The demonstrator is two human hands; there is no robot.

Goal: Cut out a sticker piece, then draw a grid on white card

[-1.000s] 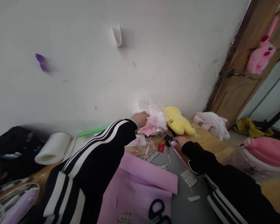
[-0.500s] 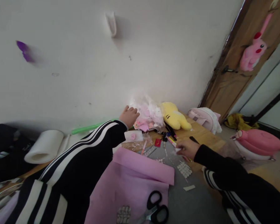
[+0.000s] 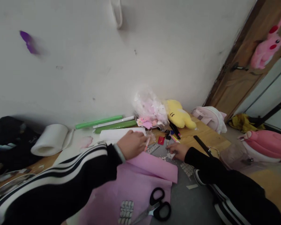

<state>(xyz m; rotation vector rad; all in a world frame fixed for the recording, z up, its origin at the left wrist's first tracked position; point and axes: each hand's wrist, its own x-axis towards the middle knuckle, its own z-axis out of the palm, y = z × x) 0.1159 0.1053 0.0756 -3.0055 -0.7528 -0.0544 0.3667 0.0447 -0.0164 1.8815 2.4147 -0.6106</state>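
My left hand (image 3: 132, 144) is closed, its fingers bent down over the white sheet (image 3: 110, 134) behind the pink paper roll (image 3: 154, 166). Its fingertips are hidden, so what they hold, if anything, does not show. My right hand (image 3: 179, 151) pinches a small white piece (image 3: 170, 155) above the grey mat (image 3: 184, 203). Beside it lie a red tag (image 3: 161, 140), keys (image 3: 168, 139) and a ruler (image 3: 153, 148). Black-handled scissors (image 3: 158, 204) rest partly on the unrolled pink paper, with a sheet of small pale pieces (image 3: 126, 212) to their left.
Along the wall lie green rolls (image 3: 98, 122), a plastic bag of pink items (image 3: 151, 107) and a yellow plush toy (image 3: 180, 114). A white paper roll (image 3: 50, 140) and a black bag (image 3: 11, 140) stand left. A black stick (image 3: 202, 145) lies right. A pink-and-white bag (image 3: 209, 118) sits beyond.
My left hand has come down from beside the plastic bag to the white sheet. My right hand has shifted left and slightly lower, with the small white piece between its fingers.
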